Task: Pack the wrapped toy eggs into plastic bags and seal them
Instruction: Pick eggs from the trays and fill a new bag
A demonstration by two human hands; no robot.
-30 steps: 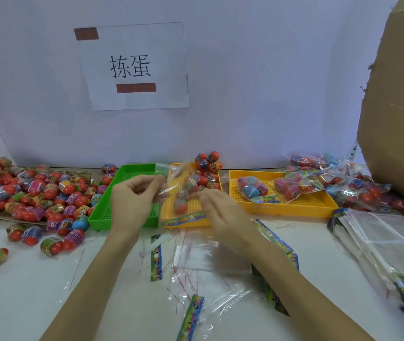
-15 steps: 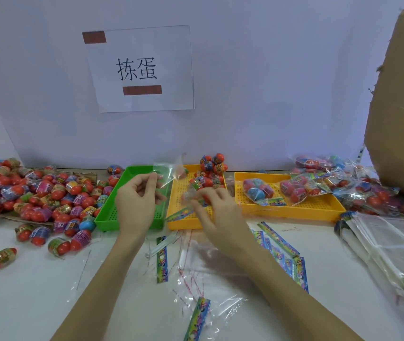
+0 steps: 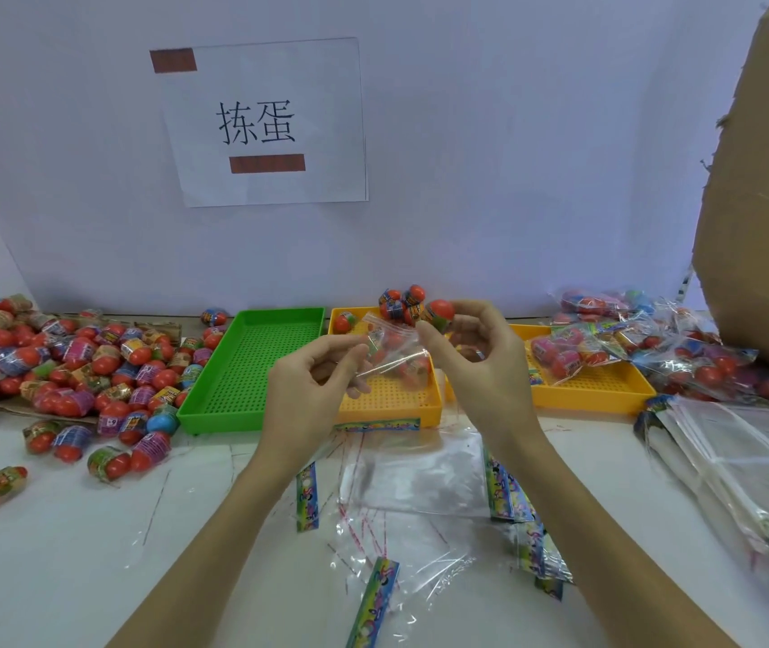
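My left hand (image 3: pixel 312 390) pinches the edge of a clear plastic bag (image 3: pixel 394 353) held above the middle yellow tray (image 3: pixel 387 404). My right hand (image 3: pixel 481 367) holds a red wrapped toy egg (image 3: pixel 440 313) at its fingertips, just above the bag's mouth. Eggs seem to show through the bag, blurred. A few more wrapped eggs (image 3: pixel 399 304) are stacked at the tray's back. A big heap of wrapped eggs (image 3: pixel 60 362) lies on the left of the table.
An empty green tray (image 3: pixel 256 367) stands left of the yellow one. A second yellow tray (image 3: pixel 593 390) at the right holds filled bags (image 3: pixel 560 357), with more filled bags (image 3: pixel 700 362) beyond. Empty bags (image 3: pixel 747 465) are stacked at the right; loose bags and coloured header cards (image 3: pixel 373 600) lie in front.
My right hand has risen from the tray with a red egg and brought it to the bag's mouth. My left hand has moved right, still holding the bag.
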